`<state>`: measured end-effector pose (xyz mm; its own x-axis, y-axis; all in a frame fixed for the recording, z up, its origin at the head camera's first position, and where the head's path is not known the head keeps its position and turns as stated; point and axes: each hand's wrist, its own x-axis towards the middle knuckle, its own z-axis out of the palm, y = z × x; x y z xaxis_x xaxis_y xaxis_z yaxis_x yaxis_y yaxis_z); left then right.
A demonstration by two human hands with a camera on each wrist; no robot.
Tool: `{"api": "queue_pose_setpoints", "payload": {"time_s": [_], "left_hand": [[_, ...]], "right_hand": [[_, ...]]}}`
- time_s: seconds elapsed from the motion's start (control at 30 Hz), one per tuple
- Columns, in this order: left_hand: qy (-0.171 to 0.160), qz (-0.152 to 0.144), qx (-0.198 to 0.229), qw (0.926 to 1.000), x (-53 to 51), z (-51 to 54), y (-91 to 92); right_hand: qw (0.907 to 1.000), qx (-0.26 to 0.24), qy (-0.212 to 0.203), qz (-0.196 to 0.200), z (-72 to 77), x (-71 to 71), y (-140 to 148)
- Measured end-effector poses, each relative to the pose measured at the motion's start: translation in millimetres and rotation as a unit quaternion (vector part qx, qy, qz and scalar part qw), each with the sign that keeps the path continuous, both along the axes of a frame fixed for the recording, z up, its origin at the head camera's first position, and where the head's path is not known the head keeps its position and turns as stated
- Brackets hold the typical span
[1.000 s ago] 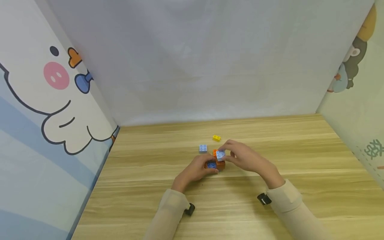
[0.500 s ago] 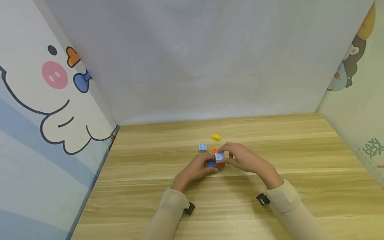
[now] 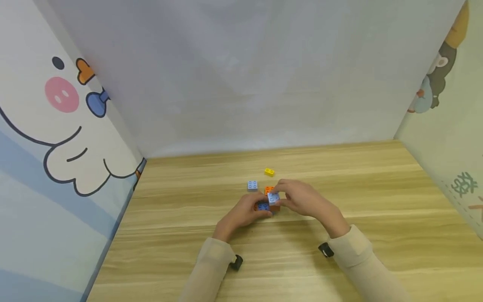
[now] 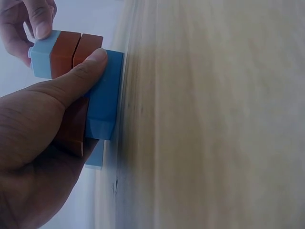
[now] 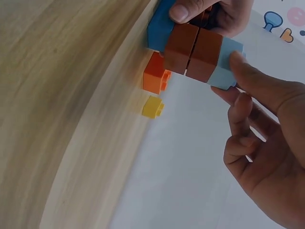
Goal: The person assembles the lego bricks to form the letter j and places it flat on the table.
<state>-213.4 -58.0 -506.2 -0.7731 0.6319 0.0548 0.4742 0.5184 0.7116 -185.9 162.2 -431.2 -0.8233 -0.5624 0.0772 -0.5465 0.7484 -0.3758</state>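
A: As both hands meet at one assembly, what does each hold?

B: The left hand (image 3: 244, 211) grips the blue base block (image 4: 107, 93) low down, thumb against its near side. The right hand (image 3: 302, 199) pinches the upper light-blue block (image 5: 225, 63) between thumb and finger.

A: Position of that block?

B: On top of the upper brown block (image 5: 205, 55), faces meeting. Whether it is fully seated, I cannot tell. Beneath is the lower brown block (image 5: 181, 47), a thin dark seam between the two brown pieces, and that one stands on the blue base block.

A: Anything else within the grip?

B: A further brown block (image 4: 72, 126) beside the stack, partly hidden by the left hand.

A: And around the assembly?

B: The orange block (image 3: 269, 190) lies just beyond it; contact cannot be judged. The loose light-blue block (image 3: 252, 186) sits studs up, near but apart, to the left. The yellow block (image 3: 269, 172), showing two studs, is farthest out. All are on the wooden table (image 3: 170, 268).

A: Surroundings?

B: A pale sheet (image 3: 245, 75) behind the table, a cartoon-printed panel (image 3: 37, 201) at left, and a pale green panel (image 3: 453, 138) at right.
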Motion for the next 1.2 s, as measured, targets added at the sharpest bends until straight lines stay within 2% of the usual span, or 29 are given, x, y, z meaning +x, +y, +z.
{"api": "queue_pose_setpoints", "payload": {"time_s": [0.37,0.53,0.73,0.9,1.2], "left_hand": [[0.011,-0.001,0.017,0.9998,-4.4,2.1,-7.4],[0.025,-0.01,0.009,0.9996,-3.9,0.8,-5.9],[0.015,-0.018,0.007,0.9997,-1.3,-1.4,-2.3],[0.013,-0.012,0.004,0.9998,-2.2,-1.3,-1.9],[0.019,-0.009,0.001,0.9998,-2.6,-0.6,-1.8]], "right_hand": [[0.9992,0.032,0.005,-0.022,9.8,-2.3,-14],[0.9998,0.014,-0.009,-0.008,9.2,-3.4,-9],[0.9991,-0.012,-0.039,0.012,4.5,-7.0,1],[0.9982,-0.034,-0.044,0.023,5.1,-10.9,5],[0.998,-0.049,-0.039,-0.006,6.7,-21.6,10]]}}
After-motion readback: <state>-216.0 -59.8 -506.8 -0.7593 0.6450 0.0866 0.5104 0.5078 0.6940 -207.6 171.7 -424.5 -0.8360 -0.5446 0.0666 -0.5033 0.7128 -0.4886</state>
